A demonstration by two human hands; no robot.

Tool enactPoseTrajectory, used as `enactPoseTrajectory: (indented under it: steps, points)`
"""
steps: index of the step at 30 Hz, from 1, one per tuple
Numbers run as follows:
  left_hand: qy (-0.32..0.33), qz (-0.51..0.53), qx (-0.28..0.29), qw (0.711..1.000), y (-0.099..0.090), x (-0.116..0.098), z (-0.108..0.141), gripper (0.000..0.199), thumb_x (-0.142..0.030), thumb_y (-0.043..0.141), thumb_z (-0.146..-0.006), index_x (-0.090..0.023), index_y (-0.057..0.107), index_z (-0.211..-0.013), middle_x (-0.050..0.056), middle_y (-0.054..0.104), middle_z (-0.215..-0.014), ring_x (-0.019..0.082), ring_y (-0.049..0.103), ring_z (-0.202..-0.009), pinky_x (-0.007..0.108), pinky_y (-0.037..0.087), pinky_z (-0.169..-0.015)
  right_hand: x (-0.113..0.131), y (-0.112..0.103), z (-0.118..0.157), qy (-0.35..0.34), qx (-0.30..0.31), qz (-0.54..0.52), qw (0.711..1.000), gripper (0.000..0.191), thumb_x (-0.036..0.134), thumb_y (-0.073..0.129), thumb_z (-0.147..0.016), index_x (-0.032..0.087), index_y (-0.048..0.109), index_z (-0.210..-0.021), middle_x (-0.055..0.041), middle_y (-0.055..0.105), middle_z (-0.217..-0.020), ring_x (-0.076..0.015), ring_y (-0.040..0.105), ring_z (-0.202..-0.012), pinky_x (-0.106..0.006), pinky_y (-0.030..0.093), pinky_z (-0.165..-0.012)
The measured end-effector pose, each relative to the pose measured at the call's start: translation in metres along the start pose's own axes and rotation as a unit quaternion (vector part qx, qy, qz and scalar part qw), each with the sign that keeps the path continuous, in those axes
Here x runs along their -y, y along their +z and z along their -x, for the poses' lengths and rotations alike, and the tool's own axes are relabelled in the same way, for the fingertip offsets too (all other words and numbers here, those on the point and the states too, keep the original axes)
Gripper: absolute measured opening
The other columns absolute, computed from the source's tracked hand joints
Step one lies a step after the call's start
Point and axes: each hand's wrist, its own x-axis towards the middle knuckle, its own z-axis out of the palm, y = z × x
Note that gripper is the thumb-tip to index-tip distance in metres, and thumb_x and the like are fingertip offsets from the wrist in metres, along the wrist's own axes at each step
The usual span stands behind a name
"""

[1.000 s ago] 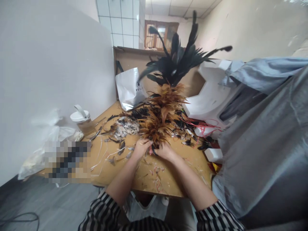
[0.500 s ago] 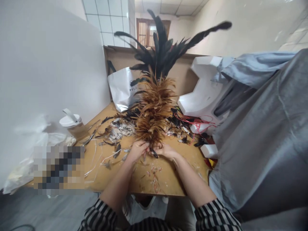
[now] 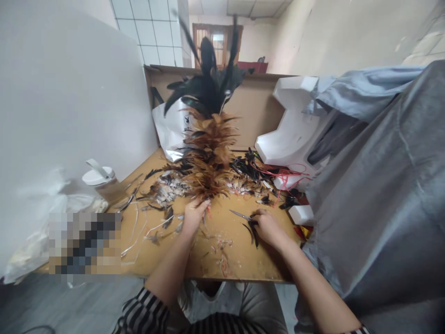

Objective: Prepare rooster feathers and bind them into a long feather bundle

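Observation:
A tall feather bundle (image 3: pixel 210 139) stands upright over the table, with long black feathers on top and rows of brown ones below. My left hand (image 3: pixel 195 217) is closed around its lower end, where a bit of pinkish-red string hangs by the fingers. Over to the right, just above the tabletop or on it, a pair of scissors (image 3: pixel 240 215) points its blades leftward. My right hand (image 3: pixel 269 227) is closed around their dark handles. Some dark curved pieces show below the handles. The bundle's core is hidden by feathers.
Loose feathers (image 3: pixel 170 190) and scraps litter the tabletop (image 3: pixel 208 255). Red string (image 3: pixel 287 174) lies near white foam (image 3: pixel 295 125) at the right. A lidded container (image 3: pixel 100 178) and a silver bag (image 3: pixel 170 130) stand left; grey cloth (image 3: pixel 368 195) drapes along the right.
My right hand has left the bundle's base and moved right with the scissors. The bundle has shifted slightly left, and its black top feathers have swung into a different spread. My left hand still grips it.

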Motion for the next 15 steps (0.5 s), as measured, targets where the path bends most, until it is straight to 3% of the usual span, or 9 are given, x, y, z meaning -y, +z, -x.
enactPoseTrajectory:
  steps: [3,7,10,12,15]
  points:
    - [0.010,0.005,-0.017,1.000,0.005,-0.004,0.005,0.029,-0.039,0.070,-0.060,-0.013,0.060,-0.064,-0.002,0.055,-0.051,0.005,0.039,-0.040,0.019,0.031,-0.041,0.023,0.000,-0.005,-0.049,-0.061,-0.122,0.989,0.020,0.027,0.054,-0.077,0.017,0.070,-0.086,-0.0098,0.064,-0.091,-0.0194,0.055,-0.089,-0.029,0.038,-0.080]
    - [0.019,0.027,-0.058,0.998,0.013,-0.011,0.012,0.026,-0.033,0.071,-0.058,-0.013,0.060,-0.069,0.003,0.061,-0.060,0.010,0.050,-0.050,0.020,0.038,-0.047,0.076,0.011,-0.024,-0.042,-0.056,-0.347,0.935,0.036,0.039,0.063,-0.070,0.013,0.067,-0.094,-0.0030,0.063,-0.069,-0.0132,0.052,-0.060,-0.024,0.040,-0.058]
    - [0.034,0.036,-0.071,0.996,0.014,-0.008,0.014,0.020,-0.029,0.069,-0.059,-0.015,0.062,-0.071,0.006,0.065,-0.068,0.016,0.059,-0.067,0.025,0.046,-0.060,0.108,0.018,-0.041,-0.025,-0.110,-0.404,0.908,0.023,0.036,0.062,-0.069,0.013,0.064,-0.066,-0.0004,0.057,-0.054,-0.0110,0.047,-0.050,-0.023,0.037,-0.052]
    - [0.065,0.023,-0.075,0.995,0.011,-0.005,0.015,0.016,-0.028,0.068,-0.060,-0.016,0.061,-0.068,0.006,0.065,-0.070,0.017,0.060,-0.071,0.027,0.047,-0.066,0.118,0.020,-0.050,-0.032,-0.132,-0.411,0.901,0.028,0.032,0.055,-0.073,0.016,0.055,-0.050,0.0001,0.052,-0.046,-0.0107,0.046,-0.047,-0.023,0.037,-0.052]
    - [0.122,-0.026,-0.042,0.991,0.007,-0.005,0.017,0.012,-0.028,0.065,-0.065,-0.017,0.062,-0.070,0.006,0.064,-0.071,0.018,0.059,-0.072,0.027,0.047,-0.067,0.120,0.024,-0.057,-0.062,-0.138,-0.418,0.896,0.033,0.028,0.048,-0.076,0.019,0.047,-0.044,-0.0004,0.050,-0.042,-0.0116,0.048,-0.047,-0.023,0.040,-0.055]
